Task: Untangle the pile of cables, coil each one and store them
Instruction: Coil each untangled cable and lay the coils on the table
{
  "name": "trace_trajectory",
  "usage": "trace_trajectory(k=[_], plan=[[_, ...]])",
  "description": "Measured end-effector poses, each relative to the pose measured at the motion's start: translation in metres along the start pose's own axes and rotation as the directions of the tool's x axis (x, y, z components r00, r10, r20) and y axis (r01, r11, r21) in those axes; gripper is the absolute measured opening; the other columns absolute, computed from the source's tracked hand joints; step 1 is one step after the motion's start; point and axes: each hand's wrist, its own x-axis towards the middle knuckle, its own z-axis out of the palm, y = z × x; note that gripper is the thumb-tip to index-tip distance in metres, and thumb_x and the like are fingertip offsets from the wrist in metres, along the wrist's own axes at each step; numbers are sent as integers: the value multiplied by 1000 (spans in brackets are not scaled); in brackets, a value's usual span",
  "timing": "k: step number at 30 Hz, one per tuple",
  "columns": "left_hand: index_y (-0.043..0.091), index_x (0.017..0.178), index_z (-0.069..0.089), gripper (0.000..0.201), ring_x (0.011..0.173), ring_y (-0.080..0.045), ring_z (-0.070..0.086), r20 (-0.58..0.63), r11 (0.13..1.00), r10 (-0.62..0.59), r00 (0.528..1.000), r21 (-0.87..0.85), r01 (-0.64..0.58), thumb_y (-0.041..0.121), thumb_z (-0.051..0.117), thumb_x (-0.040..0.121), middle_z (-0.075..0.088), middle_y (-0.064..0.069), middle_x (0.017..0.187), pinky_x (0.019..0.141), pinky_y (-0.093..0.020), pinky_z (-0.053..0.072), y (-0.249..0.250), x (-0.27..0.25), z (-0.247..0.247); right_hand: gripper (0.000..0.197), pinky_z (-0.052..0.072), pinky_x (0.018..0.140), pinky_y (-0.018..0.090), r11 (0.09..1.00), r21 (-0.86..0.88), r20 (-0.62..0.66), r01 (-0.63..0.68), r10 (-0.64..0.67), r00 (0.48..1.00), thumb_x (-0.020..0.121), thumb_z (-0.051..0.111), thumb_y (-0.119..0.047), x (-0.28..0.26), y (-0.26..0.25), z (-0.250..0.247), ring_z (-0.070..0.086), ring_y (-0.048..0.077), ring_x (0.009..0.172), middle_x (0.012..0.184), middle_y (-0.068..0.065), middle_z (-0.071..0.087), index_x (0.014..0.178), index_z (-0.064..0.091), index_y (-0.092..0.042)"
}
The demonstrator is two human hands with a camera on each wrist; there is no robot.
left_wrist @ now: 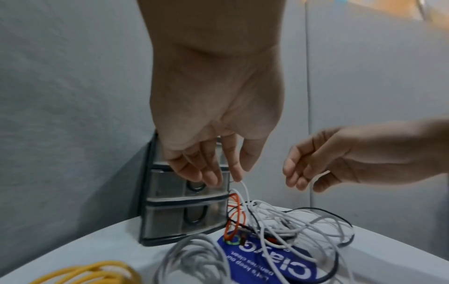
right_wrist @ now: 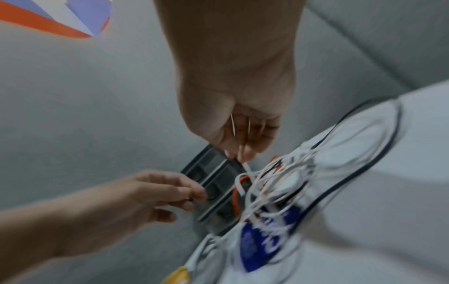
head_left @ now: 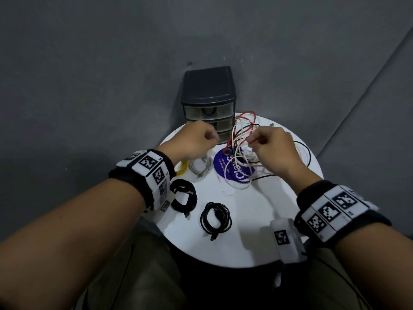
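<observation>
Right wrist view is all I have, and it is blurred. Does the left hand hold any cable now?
Observer: Yes. In the left wrist view the left hand pinches a white cable that rises from the tangle.
Operator: How many cables are coiled already? I see only a yellow corner.
Observer: Four in the head view: a black coil beside the left wrist, a second black coil nearer the person, a grey coil and a yellow coil.
Operator: Is a drawer open for them?
Observer: No. In the head view the drawers of the drawer unit look shut.
</observation>
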Motion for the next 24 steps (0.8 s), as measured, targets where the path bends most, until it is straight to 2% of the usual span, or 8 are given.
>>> trace_trajectory(k=[3,6,10,13,17,19,22,24], plan=[[21,104,77,14,91,-8,63,67,992,109,992,61,-113,19,67,95,68,12,95,73,-19,42,23,4,13,16,47,84,29,925,-380,284,22,94,954,83,66,-14,-4,18,-17,64,27,101,102,3,70,93,72,-25],[22,118,72,24,98,-12,60,176,980,141,974,112,-163,22,69,94,67,5,113,78,-21,42,38,5,26,16,43,84,39,768,-623,467,147,215,858,89,58,-26,-14,29,-14,53,32,100,95,2,59,73,56,-24],[27,146,46,59,94,-15,48,359,961,114,926,198,-195,19,69,92,48,2,117,79,-24,39,47,5,33,29,46,75,38,930,-353,344,106,23,939,96,58,-27,-13,16,-30,57,26,83,78,-1,61,67,55,-22],[25,139,50,58,86,-10,52,343,975,132,930,125,-184,17,71,87,57,-1,114,71,-24,42,46,6,29,25,46,72,34,986,-87,194,144,-124,973,98,58,-21,-10,-10,-51,59,21,76,79,6,67,75,66,-13],[26,100,69,13,92,-15,64,181,987,158,971,11,-163,24,73,88,70,8,99,81,-29,50,49,4,15,25,42,58,28,965,125,-24,229,-228,973,100,56,-21,-7,-41,-77,53,12,59,67,7,65,81,69,-10],[26,89,71,7,91,-14,68,100,987,158,982,-59,-152,20,71,90,74,9,92,84,-32,52,51,3,6,24,43,57,29,943,213,-119,258,-237,964,100,56,-21,-5,-52,-88,54,13,57,62,5,61,83,70,-11],[29,100,69,15,100,-20,69,122,973,177,977,-172,-155,23,71,86,74,3,101,94,-42,55,54,-1,-5,25,45,56,30,894,310,-200,324,-272,941,101,55,-21,-5,-65,-99,53,19,56,59,5,56,82,70,-16],[33,116,64,31,108,-17,67,152,961,218,964,-209,-184,33,74,86,71,4,113,98,-38,54,62,-7,-8,25,42,54,29,867,336,-215,368,-310,926,102,54,-23,-7,-73,-101,49,17,54,58,0,51,83,70,-19]])
